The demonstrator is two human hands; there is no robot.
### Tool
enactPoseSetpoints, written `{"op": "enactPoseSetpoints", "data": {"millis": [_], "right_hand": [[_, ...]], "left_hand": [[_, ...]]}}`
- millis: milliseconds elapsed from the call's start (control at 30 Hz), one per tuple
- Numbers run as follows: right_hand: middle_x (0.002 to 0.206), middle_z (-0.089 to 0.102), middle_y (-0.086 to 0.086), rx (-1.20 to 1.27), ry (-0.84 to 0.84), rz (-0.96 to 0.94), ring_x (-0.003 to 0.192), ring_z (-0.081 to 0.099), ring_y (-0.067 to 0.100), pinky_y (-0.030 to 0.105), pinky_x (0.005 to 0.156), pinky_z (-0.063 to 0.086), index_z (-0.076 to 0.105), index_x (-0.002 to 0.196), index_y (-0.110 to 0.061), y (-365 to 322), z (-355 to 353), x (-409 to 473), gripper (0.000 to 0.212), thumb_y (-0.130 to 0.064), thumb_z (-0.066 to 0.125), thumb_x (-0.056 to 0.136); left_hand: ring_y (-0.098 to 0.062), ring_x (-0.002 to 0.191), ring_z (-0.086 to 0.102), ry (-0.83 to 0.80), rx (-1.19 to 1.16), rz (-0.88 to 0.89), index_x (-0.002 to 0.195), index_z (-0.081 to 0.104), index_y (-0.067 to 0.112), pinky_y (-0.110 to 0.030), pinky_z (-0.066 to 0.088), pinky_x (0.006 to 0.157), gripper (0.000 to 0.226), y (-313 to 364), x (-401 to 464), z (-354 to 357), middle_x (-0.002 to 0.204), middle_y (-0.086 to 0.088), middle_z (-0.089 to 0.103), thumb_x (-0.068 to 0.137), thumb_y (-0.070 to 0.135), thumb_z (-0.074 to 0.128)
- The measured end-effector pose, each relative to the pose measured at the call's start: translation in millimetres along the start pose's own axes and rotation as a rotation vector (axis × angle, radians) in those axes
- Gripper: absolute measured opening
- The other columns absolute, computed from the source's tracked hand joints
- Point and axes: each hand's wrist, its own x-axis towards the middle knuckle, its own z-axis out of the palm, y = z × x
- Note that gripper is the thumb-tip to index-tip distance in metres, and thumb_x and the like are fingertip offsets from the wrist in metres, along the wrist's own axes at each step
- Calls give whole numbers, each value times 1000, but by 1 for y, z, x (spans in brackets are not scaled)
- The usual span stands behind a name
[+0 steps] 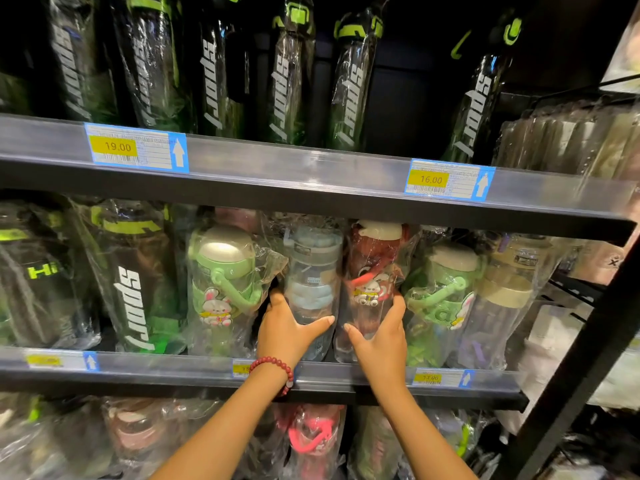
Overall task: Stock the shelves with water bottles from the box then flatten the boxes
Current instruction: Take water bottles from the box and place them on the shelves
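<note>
On the middle shelf [311, 374], both hands work in a tight row of plastic-wrapped water bottles. The left hand [285, 329] curls around the lower body of a clear blue-capped bottle [311, 282], thumb across its front, while the right hand [381, 332] grasps the red bunny bottle [372, 282] just to its right; the two bottles touch. A green bunny bottle [221, 282] stands close on the left and another green bottle [445, 292] on the right. The box is not in view. The likely trouble lies in the crowding: pushing either bottle farther back or sideways could tip a neighbour, since the loose, slippery wrap lets bottles slide against each other. The wrap could also slip within the grip, and the tall caps sit close under the upper shelf's edge [311, 199], where lifting might snag them.
</note>
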Motion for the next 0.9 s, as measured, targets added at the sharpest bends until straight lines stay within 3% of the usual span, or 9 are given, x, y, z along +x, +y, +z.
{"op": "enactPoseSetpoints", "data": {"millis": [133,300,433,500,600,700,800,900], "right_hand": [[143,41,19,26,-12,13,130,42,34,41,104,39,18,145,-2,-1,-1,-2,93,-21,78,76],[150,28,17,20,-111,-10,138,29,30,36,107,31,10,148,-6,2,-7,-2,103,-22,79,75],[154,21,15,49,-86,-30,141,22,28,33,111,23,8,151,-9,4,-9,-11,101,-20,77,77],[154,24,13,69,-27,-38,141,24,27,33,111,23,11,151,-10,2,-7,-18,96,-18,75,79],[147,33,13,131,143,-4,136,31,28,31,107,26,25,147,-9,-8,-1,-37,80,-12,71,82],[122,46,10,196,388,-164,115,43,24,18,96,29,43,129,-6,-27,8,-57,55,-10,65,79],[113,46,3,279,317,-344,104,45,15,14,93,34,47,118,-8,-52,23,-67,43,-23,56,78],[110,50,0,338,133,-393,104,48,13,16,94,37,49,117,-13,-84,45,-73,40,-25,57,80]], "left_hand": [[-29,113,55,33,-38,-2,122,40,5,-43,50,88,95,-3,-3,4,122,-13,55,54,58,81],[-27,125,45,-63,-44,12,133,35,4,-43,44,99,103,-5,-5,-3,135,-14,45,57,55,81],[-20,141,24,-136,67,96,151,11,11,-32,28,112,110,-13,-23,-22,155,-6,20,71,51,75],[-13,140,26,-121,25,165,150,19,17,-24,25,110,97,-18,-40,-34,152,3,25,75,45,73],[-7,113,52,82,-65,255,128,53,25,-23,42,97,58,-31,-54,-55,123,12,53,75,33,76],[-5,77,54,305,-128,303,97,62,27,-26,47,69,28,-46,-52,-79,86,15,57,73,41,66],[-7,74,48,470,-154,331,92,57,26,-24,42,66,24,-59,-45,-108,82,14,48,74,42,56],[-21,92,51,617,-143,298,104,54,13,-39,48,79,37,-77,-30,-135,101,3,47,74,30,66]]}}
